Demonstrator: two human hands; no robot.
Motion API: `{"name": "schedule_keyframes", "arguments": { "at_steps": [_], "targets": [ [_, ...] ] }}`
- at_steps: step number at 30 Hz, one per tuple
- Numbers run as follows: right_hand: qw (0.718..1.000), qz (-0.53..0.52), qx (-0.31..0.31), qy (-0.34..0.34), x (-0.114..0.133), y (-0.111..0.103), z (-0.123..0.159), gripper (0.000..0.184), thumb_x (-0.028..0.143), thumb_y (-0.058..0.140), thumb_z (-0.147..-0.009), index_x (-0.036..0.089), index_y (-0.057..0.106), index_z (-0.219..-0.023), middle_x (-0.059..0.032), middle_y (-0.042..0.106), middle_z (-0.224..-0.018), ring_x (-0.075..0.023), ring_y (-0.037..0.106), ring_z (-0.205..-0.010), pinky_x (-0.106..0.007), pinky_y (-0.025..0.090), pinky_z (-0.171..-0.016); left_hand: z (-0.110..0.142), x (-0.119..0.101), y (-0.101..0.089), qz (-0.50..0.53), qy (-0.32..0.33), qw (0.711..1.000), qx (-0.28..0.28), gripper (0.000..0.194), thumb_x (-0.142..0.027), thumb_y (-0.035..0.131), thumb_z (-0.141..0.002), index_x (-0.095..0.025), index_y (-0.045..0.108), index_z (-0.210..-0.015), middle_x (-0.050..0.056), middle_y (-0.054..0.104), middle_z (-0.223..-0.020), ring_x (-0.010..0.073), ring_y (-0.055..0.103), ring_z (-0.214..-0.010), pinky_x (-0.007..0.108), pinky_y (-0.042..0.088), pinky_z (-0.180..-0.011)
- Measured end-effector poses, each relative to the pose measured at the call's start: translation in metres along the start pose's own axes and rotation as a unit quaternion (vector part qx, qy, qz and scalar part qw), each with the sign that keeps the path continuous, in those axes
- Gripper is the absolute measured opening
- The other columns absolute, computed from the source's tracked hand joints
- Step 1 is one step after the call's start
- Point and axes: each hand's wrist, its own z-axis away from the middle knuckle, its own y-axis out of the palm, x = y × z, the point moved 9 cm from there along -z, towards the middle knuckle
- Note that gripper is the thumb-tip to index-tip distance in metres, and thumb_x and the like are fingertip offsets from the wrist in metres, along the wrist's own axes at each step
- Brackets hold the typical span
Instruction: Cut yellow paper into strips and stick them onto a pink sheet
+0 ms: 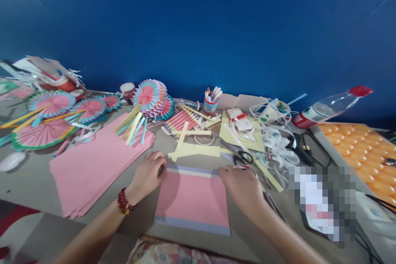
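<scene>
A pink sheet of paper [192,196] with lavender strips along its far and near edges lies flat in front of me. At its far left corner is my left hand [150,173], with curled fingers closed on the paper's edge. My right hand [243,185] grips the far right corner in the same way, its fingertips partly hidden. Just past the sheet are pale yellow paper strips [198,149]. Black-handled scissors [243,156] lie beyond my right hand, close to a roll of tape [246,168].
A stack of pink paper [93,169] lies to the left, with folded paper fans [148,97] behind it. Pens stand in a cup [210,105] by the wall. Paper scraps [281,144], a tilted plastic bottle [332,107] and an orange padded surface [355,144] are at the right.
</scene>
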Motion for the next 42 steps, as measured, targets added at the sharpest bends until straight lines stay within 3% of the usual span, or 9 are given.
{"name": "schedule_keyframes", "arguments": {
  "at_steps": [8,15,19,24,27,31,36,39,42],
  "targets": [
    [1.000,0.010,-0.014,0.001,0.000,0.003,-0.002,0.017,0.007,0.054,-0.087,0.015,0.068,-0.088,-0.0109,0.072,-0.084,-0.0265,0.072,-0.078,-0.028,0.042,-0.057,0.001,0.002,-0.002,-0.015,-0.006,1.000,-0.016,0.008,-0.014,0.055,-0.083,-0.021,0.051,-0.080,0.004,0.056,-0.088,0.0233,0.055,-0.086,0.037,0.043,-0.078],
    [1.000,0.013,-0.018,-0.001,-0.002,0.004,-0.002,0.011,0.016,0.057,-0.090,0.016,0.068,-0.091,-0.0102,0.072,-0.086,-0.0275,0.072,-0.080,-0.030,0.045,-0.059,0.004,0.008,-0.007,-0.004,0.000,0.999,-0.051,0.011,-0.013,0.054,-0.082,-0.021,0.047,-0.086,0.004,0.056,-0.090,0.0244,0.056,-0.088,0.036,0.045,-0.077],
    [1.000,0.010,-0.015,0.003,-0.003,0.004,-0.002,0.010,0.017,0.058,-0.091,0.017,0.068,-0.091,-0.0097,0.072,-0.087,-0.0271,0.072,-0.080,-0.030,0.045,-0.059,0.006,0.000,-0.015,0.023,0.014,0.997,-0.073,0.010,-0.012,0.050,-0.086,-0.021,0.051,-0.089,0.005,0.057,-0.092,0.0231,0.057,-0.088,0.035,0.046,-0.077],
    [1.000,0.003,-0.006,0.002,-0.003,0.004,-0.002,0.011,0.016,0.057,-0.091,0.016,0.068,-0.092,-0.0106,0.072,-0.087,-0.0269,0.072,-0.081,-0.029,0.045,-0.060,0.012,-0.028,-0.002,0.015,0.100,0.995,-0.008,0.014,-0.015,0.046,-0.094,-0.020,0.058,-0.097,0.006,0.059,-0.098,0.0237,0.056,-0.095,0.038,0.045,-0.084],
    [1.000,-0.001,-0.008,-0.001,-0.004,0.002,-0.001,0.011,0.016,0.056,-0.092,0.016,0.068,-0.092,-0.0111,0.073,-0.087,-0.0263,0.072,-0.082,-0.029,0.044,-0.060,0.013,-0.027,0.007,-0.009,0.101,0.995,0.020,0.014,-0.018,0.045,-0.097,-0.019,0.059,-0.100,0.007,0.059,-0.099,0.0240,0.055,-0.095,0.039,0.044,-0.085],
    [1.000,-0.007,-0.007,-0.004,-0.005,0.000,0.001,0.011,0.017,0.056,-0.092,0.016,0.067,-0.093,-0.0106,0.073,-0.087,-0.0259,0.072,-0.083,-0.028,0.042,-0.060,0.010,-0.031,0.005,-0.049,0.107,0.993,0.030,0.014,-0.020,0.046,-0.098,-0.018,0.059,-0.097,0.007,0.059,-0.097,0.0250,0.054,-0.092,0.041,0.044,-0.082],
    [1.000,-0.017,0.005,-0.002,-0.005,-0.001,0.001,0.012,0.018,0.056,-0.093,0.017,0.067,-0.093,-0.0101,0.073,-0.089,-0.0248,0.071,-0.085,-0.028,0.041,-0.061,-0.004,-0.076,0.005,-0.071,0.178,0.980,0.046,0.013,-0.023,0.050,-0.098,-0.018,0.060,-0.092,0.005,0.060,-0.094,0.0243,0.055,-0.094,0.040,0.043,-0.086],
    [1.000,-0.020,0.002,-0.003,-0.004,-0.003,0.001,0.015,0.018,0.052,-0.096,0.017,0.067,-0.094,-0.0098,0.073,-0.089,-0.0243,0.071,-0.084,-0.028,0.040,-0.061,-0.013,-0.121,0.023,-0.055,0.289,0.955,0.051,0.014,-0.023,0.050,-0.099,-0.016,0.061,-0.102,0.006,0.062,-0.097,0.0229,0.056,-0.094,0.037,0.044,-0.084],
    [1.000,-0.022,-0.005,-0.004,-0.005,-0.003,0.003,0.017,0.016,0.049,-0.096,0.018,0.066,-0.094,-0.0088,0.073,-0.089,-0.0242,0.071,-0.083,-0.028,0.039,-0.062,-0.024,-0.149,0.045,-0.052,0.361,0.931,0.030,0.017,-0.016,0.046,-0.101,-0.015,0.061,-0.110,0.006,0.063,-0.100,0.0206,0.057,-0.090,0.034,0.043,-0.078]
  ]
}}
